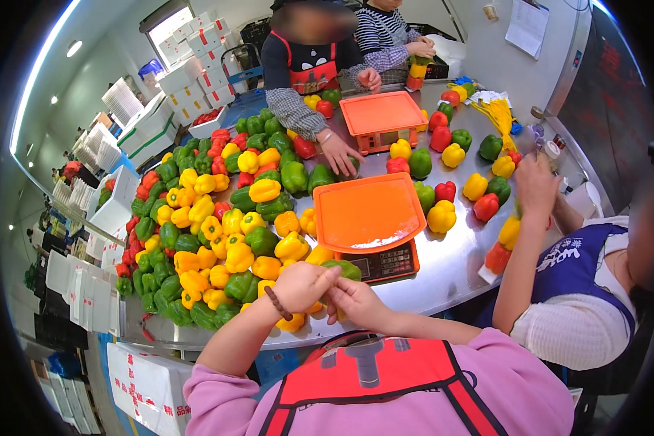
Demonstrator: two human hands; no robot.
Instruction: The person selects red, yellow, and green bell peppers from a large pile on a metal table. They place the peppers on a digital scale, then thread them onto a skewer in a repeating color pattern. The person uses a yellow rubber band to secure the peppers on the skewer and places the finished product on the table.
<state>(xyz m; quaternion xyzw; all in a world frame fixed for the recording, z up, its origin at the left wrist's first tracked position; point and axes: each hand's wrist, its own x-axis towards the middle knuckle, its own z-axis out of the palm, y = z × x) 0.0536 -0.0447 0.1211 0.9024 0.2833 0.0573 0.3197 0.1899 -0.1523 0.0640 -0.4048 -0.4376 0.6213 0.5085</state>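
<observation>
My left hand (303,285), a brown beaded bracelet at its wrist, meets my right hand (357,301) at the near edge of the metal table. Both have their fingers bent and closed together, and what lies between them is hidden. Just beyond the fingertips a green bell pepper (346,269) shows, partly covered by my hands; I cannot tell whether they grip it. Past it stands a scale (381,263) with a bare orange tray (370,212). To the left spreads a big pile of yellow bell peppers (240,256), green bell peppers (294,176) and red ones.
Across the table a co-worker's hand (339,152) reaches to the peppers beside a second orange scale (383,112). At right another person's hands (536,182) work near a stacked pepper pack (503,247). Yellow mesh nets (498,116) lie at the far right. A white box (149,385) stands at lower left.
</observation>
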